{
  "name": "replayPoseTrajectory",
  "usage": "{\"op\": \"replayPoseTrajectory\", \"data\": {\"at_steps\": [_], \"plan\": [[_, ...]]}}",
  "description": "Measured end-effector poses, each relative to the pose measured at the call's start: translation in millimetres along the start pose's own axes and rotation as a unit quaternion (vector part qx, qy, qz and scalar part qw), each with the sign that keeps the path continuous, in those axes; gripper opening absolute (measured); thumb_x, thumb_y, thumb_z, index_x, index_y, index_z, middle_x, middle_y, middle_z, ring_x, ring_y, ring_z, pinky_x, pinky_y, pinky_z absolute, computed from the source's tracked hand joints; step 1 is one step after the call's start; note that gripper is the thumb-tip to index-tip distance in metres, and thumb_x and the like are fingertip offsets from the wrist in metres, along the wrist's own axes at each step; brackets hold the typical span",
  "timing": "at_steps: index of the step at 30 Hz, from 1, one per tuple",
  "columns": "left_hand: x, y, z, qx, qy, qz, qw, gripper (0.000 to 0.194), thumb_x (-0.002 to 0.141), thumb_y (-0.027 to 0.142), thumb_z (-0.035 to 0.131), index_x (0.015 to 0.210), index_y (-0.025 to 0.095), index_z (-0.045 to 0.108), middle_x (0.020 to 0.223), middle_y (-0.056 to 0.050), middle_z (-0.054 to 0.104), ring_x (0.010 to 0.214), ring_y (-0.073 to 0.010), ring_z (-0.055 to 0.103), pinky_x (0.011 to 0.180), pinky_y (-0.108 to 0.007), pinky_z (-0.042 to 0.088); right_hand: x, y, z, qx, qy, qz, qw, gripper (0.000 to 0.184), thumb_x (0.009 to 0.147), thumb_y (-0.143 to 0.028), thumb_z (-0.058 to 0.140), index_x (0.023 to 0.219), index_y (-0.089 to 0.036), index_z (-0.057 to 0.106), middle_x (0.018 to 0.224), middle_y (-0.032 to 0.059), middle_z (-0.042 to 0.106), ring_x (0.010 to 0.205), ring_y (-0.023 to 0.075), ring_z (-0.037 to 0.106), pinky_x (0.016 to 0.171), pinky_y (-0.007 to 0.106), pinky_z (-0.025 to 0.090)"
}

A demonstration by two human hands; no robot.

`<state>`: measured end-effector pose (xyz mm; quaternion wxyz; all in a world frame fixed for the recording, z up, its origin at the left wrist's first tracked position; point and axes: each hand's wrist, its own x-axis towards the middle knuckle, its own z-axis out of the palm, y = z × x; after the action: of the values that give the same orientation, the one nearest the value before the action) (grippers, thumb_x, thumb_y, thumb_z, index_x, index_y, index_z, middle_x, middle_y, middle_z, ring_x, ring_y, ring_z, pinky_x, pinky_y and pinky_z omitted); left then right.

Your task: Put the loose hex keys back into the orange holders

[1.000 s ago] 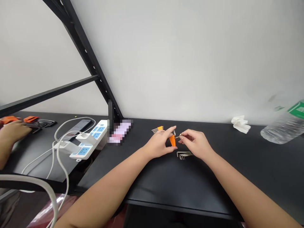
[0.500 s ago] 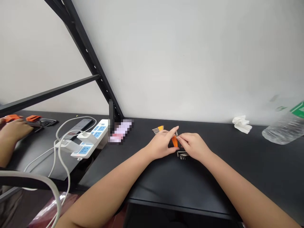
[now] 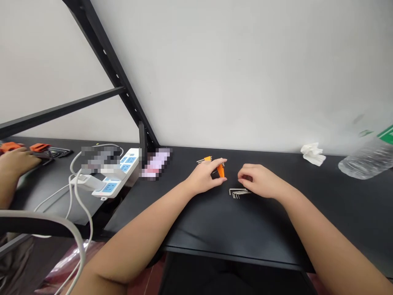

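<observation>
Moving off the orange holder, my right grip is now hovering to its right, fingers curling inward; I cannot tell whether it is holding anything. My left grip is pinching the holder between thumb and fingers over the table. Bent metal keys are lying near my right grip.

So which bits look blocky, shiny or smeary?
Head view: blocky squares mar the flat lilac-and-pink item and a patch by the white power strip; white glare streaks the reddish plastic, lower left; the clear plastic bottle with green label looks smeary at right; the thin silver L-shaped keys near the right hand look clearer.
</observation>
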<state>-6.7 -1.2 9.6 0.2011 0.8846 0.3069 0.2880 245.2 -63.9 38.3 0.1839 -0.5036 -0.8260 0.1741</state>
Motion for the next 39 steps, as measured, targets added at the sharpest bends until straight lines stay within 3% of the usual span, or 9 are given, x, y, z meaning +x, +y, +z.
{"op": "replayPoseTrajectory", "data": {"at_steps": [4, 10, 14, 17, 20, 23, 31, 39], "plan": [[-0.6, -6.9, 2.1, -0.028, 0.013, -0.01, 0.999, 0.064, 0.085, 0.039, 0.077, 0.143, 0.027, 0.054, 0.125, -0.004, 0.072, 0.111, -0.0201, 0.069, 0.101, -0.036, 0.056, -3.1, 1.7, 0.9, -0.02, -0.096, -0.01, 0.995, 0.012, 0.091, -0.021, 0.059, 0.094, -0.022, 0.071, 0.096, 0.004, 0.066, 0.078, 0.0165, 0.061, 0.07, 0.028, 0.044], [-0.3, -6.2, 4.1, -0.039, 0.001, 0.002, 0.999, 0.068, 0.088, 0.037, 0.073, 0.149, 0.027, 0.047, 0.126, -0.005, 0.071, 0.112, -0.0208, 0.069, 0.103, -0.037, 0.056, 4.1, -7.5, 21.5, -0.078, -0.115, 0.012, 0.99, 0.011, 0.086, -0.013, 0.057, 0.078, -0.02, 0.061, 0.087, 0.0036, 0.064, 0.071, 0.0154, 0.056, 0.062, 0.027, 0.039], [-0.1, -5.7, 3.1, -0.044, 0.013, 0.001, 0.999, 0.075, 0.088, 0.035, 0.073, 0.154, 0.029, 0.038, 0.127, -0.005, 0.07, 0.116, -0.02, 0.067, 0.105, -0.038, 0.055, 5.6, -4.1, 20.6, -0.032, -0.08, 0.046, 0.995, 0.011, 0.08, -0.011, 0.06, 0.074, -0.02, 0.055, 0.081, 0.0013, 0.063, 0.065, 0.014, 0.053, 0.057, 0.027, 0.037], [-0.2, -5.1, 3.4, -0.058, 0.032, -0.009, 0.998, 0.078, 0.084, 0.035, 0.079, 0.152, 0.027, 0.041, 0.12, -0.004, 0.072, 0.113, -0.0195, 0.069, 0.107, -0.038, 0.055, 6.0, 0.1, 14.2, 0.131, -0.004, 0.071, 0.989, 0.008, 0.084, -0.017, 0.061, 0.09, -0.021, 0.062, 0.078, -0.0006, 0.064, 0.064, 0.0141, 0.057, 0.061, 0.028, 0.046], [-0.8, -3.1, 4.6, -0.057, 0.044, -0.006, 0.997, 0.067, 0.082, 0.037, 0.08, 0.142, 0.024, 0.053, 0.125, -0.006, 0.072, 0.112, -0.0204, 0.071, 0.103, -0.037, 0.058, 8.0, -2.2, 13.6, 0.345, 0.112, 0.089, 0.928, 0.019, 0.088, -0.033, 0.068, 0.103, -0.02, 0.067, 0.081, 0.0014, 0.068, 0.068, 0.0169, 0.066, 0.069, 0.033, 0.057], [-1.6, -0.6, 6.3, -0.048, 0.041, -0.006, 0.998, 0.065, 0.081, 0.039, 0.081, 0.139, 0.024, 0.056, 0.136, -0.009, 0.068, 0.118, -0.0224, 0.07, 0.104, -0.037, 0.059, 11.7, -10.1, 21.3, 0.453, 0.191, 0.078, 0.867, 0.027, 0.085, -0.043, 0.077, 0.093, -0.018, 0.072, 0.088, 0.0058, 0.072, 0.079, 0.0218, 0.073, 0.079, 0.039, 0.062], [-2.5, 0.2, 7.8, -0.035, 0.026, -0.009, 0.999, 0.066, 0.081, 0.04, 0.081, 0.14, 0.024, 0.055, 0.139, -0.009, 0.066, 0.12, -0.0243, 0.069, 0.105, -0.04, 0.058, 15.5, -17.0, 35.0, 0.461, 0.209, 0.053, 0.861, 0.022, 0.088, -0.041, 0.077, 0.093, -0.02, 0.079, 0.095, 0.0064, 0.074, 0.084, 0.0232, 0.076, 0.082, 0.039, 0.066], [-2.8, 3.0, 7.7, -0.018, 0.02, 0.006, 1.0, 0.063, 0.082, 0.037, 0.08, 0.138, 0.023, 0.054, 0.134, -0.01, 0.069, 0.118, -0.025, 0.07, 0.102, -0.041, 0.058, 16.3, -16.2, 34.8, 0.415, 0.205, 0.043, 0.885, 0.018, 0.09, -0.038, 0.073, 0.092, -0.021, 0.079, 0.094, 0.0055, 0.073, 0.082, 0.0215, 0.074, 0.079, 0.037, 0.064]]}}
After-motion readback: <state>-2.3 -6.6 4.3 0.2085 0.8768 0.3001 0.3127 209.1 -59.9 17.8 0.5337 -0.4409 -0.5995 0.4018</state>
